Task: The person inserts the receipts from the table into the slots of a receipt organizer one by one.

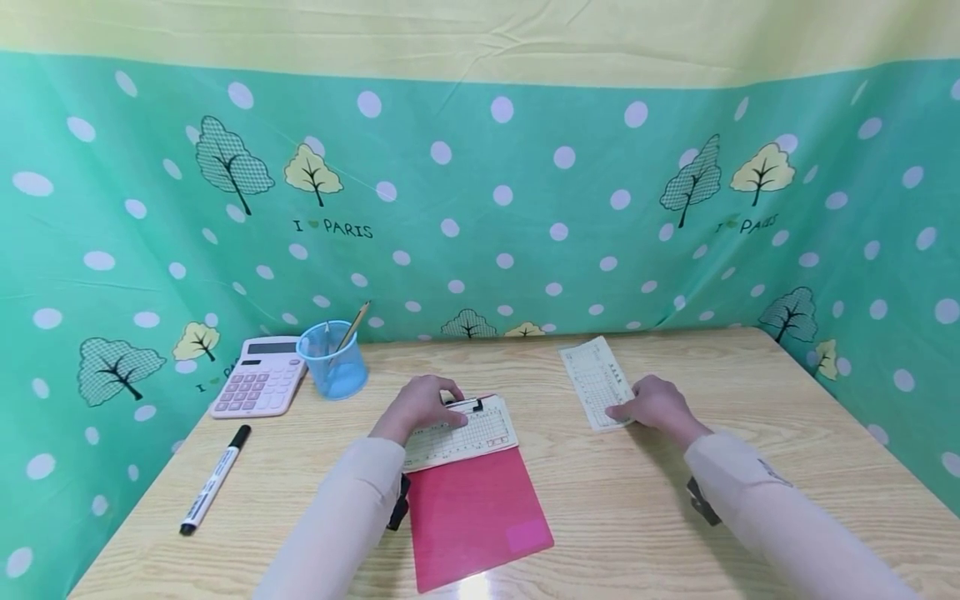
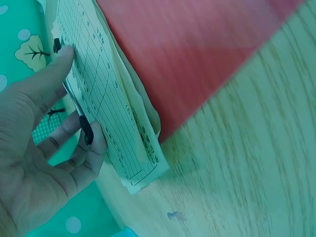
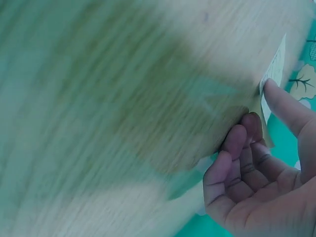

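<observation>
A pink-red clipboard [image 1: 476, 508] lies on the table, with a stack of printed paper forms [image 1: 450, 446] across its upper part. At its top edge my left hand [image 1: 422, 407] grips the metal clip [image 2: 76, 104], which has black ends. In the left wrist view the thumb lies on the clip side over the paper, with the other fingers curled behind it. Further right, my right hand [image 1: 660, 407] pinches the lower corner of a loose printed form [image 1: 592, 379] between thumb and fingers. That form appears tilted up in the right wrist view.
At the back left stand a pink calculator [image 1: 255, 383] and a blue mesh pen cup [image 1: 337, 375] holding pencils. A black-capped white marker [image 1: 213, 483] lies on the wooden table [image 1: 315, 450] left of the clipboard. A green dotted curtain [image 1: 480, 208] borders the table's back and sides.
</observation>
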`<state>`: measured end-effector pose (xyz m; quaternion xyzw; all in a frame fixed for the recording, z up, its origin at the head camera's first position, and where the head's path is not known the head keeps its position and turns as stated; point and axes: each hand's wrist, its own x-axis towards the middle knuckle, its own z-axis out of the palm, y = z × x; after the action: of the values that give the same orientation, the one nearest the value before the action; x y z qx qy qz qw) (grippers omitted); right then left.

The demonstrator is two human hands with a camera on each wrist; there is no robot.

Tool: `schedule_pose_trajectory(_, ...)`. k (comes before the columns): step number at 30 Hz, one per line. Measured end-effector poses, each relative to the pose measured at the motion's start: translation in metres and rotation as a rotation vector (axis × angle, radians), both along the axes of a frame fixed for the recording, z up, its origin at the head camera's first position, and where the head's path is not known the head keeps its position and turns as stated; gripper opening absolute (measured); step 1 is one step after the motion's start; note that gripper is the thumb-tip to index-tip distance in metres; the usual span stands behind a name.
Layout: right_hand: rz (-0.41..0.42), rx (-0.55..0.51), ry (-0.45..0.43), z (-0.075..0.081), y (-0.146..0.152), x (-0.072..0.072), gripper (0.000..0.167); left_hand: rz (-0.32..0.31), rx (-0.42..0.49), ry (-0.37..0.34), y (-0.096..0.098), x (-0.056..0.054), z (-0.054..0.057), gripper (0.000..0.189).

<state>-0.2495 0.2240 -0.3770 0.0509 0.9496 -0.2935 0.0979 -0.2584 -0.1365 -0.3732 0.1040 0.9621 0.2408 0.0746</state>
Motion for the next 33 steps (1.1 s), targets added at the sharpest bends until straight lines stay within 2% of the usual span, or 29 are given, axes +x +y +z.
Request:
schedule_pose_trajectory(4, -0.002, -0.021, 0.010, -0.002, 0.002, 0.001, 0.036, -0.008, -0.018, 0.020, -0.001, -0.002, -0.001, 0.025)
schedule_pose_trajectory(10, 0.038, -0.040, 0.025, -0.005, 0.009, 0.000, 0.038, -0.018, -0.022, 0.035, 0.000, -0.002, -0.002, 0.021)
schedule_pose_trajectory(19, 0.055, -0.159, 0.057, -0.001, 0.023, 0.003, 0.030, -0.049, -0.025, 0.071, 0.001, -0.002, -0.004, 0.019)
schedule_pose_trajectory(26, 0.116, -0.116, 0.212, 0.010, 0.025, 0.008, 0.030, -0.022, -0.024, 0.024, 0.001, -0.001, -0.001, 0.023)
schedule_pose_trajectory(33, 0.145, -0.137, 0.322, 0.026, 0.017, 0.015, 0.030, -0.048, -0.033, 0.035, 0.000, 0.000, 0.002, 0.020)
